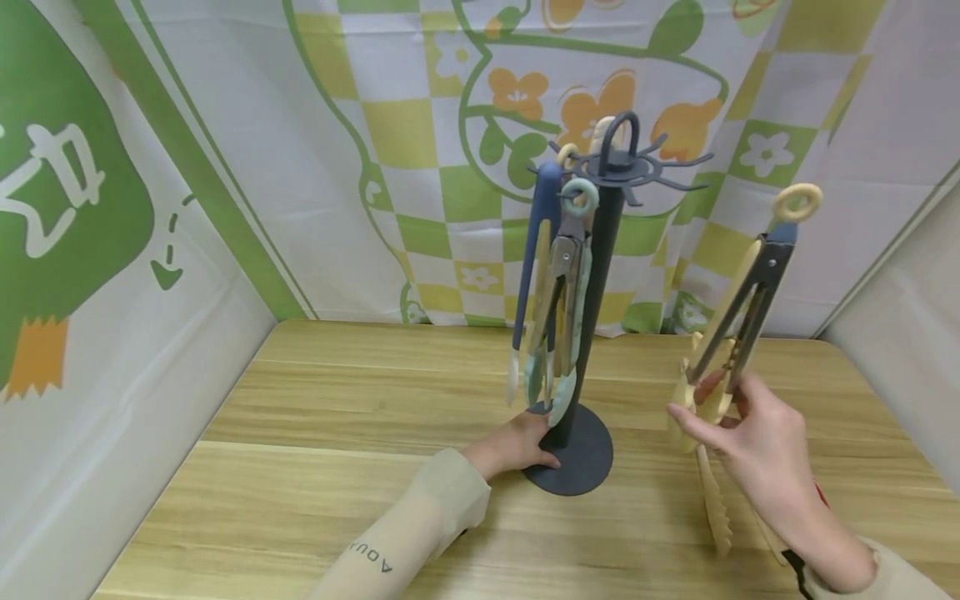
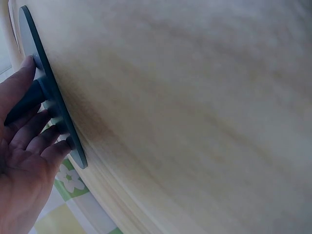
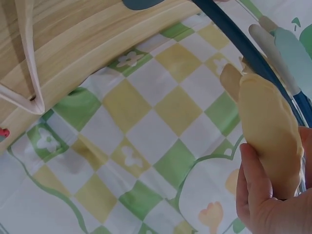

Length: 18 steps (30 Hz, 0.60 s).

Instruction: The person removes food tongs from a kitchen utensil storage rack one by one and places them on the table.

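Observation:
A dark utensil stand [image 1: 600,283] with a round base [image 1: 583,467] and a hooked top rises from the table. My left hand [image 1: 517,442] grips it low down, the pole between thumb and fingers and the fingertips on the base. Blue-handled tongs [image 1: 534,250] and mint-green tongs [image 1: 579,308] hang on its left side, and other pale utensils are partly hidden behind them. To the right of the stand, my right hand [image 1: 772,442] holds cream tongs [image 1: 771,262] by their scalloped head [image 3: 268,126], the ring end pointing up.
Below my right hand, a pale yellow tongs-like piece with a scalloped edge [image 1: 716,508] lies on the wooden table [image 1: 337,417]. Bare hooks [image 1: 686,158] stick out at the stand's upper right. A checkered, flowered cloth [image 1: 405,133] hangs behind the table.

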### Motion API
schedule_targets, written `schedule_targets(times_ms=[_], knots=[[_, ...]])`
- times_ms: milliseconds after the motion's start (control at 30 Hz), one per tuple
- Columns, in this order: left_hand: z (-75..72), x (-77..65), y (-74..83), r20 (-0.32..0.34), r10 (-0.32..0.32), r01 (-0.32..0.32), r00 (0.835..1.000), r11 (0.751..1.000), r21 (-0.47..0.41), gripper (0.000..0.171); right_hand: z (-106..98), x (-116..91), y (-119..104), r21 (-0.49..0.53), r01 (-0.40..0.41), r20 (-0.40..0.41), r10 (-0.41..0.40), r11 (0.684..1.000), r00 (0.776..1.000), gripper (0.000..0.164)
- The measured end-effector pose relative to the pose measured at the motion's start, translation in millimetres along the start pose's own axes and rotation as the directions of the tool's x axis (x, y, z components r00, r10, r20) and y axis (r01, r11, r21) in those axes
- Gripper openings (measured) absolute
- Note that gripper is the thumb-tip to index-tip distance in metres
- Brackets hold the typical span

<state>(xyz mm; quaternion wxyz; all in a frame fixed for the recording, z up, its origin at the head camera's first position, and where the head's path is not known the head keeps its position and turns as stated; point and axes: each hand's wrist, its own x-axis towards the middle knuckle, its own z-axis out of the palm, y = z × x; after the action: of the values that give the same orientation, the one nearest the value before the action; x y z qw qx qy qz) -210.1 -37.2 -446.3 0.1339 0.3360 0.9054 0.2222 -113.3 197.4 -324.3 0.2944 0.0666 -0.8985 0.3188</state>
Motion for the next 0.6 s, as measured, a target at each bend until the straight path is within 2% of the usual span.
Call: schedule_targets(times_ms=[200, 600], knots=[[-0.3, -0.7, 0.3, 0.003, 0.002, -0.002, 1.0, 1.0, -0.022, 0.077, -3.4, 2.5, 4.4, -0.047, 0.01, -0.024, -0.011, 0.999, 1.0, 0.038], [0.2, -0.9, -0.7, -0.015, 0.021, -0.021, 1.0, 0.999, -0.041, 0.076, -9.1, 6.5, 15.5, -0.063, 0.008, -0.061, -0.012, 0.998, 0.998, 0.039]])
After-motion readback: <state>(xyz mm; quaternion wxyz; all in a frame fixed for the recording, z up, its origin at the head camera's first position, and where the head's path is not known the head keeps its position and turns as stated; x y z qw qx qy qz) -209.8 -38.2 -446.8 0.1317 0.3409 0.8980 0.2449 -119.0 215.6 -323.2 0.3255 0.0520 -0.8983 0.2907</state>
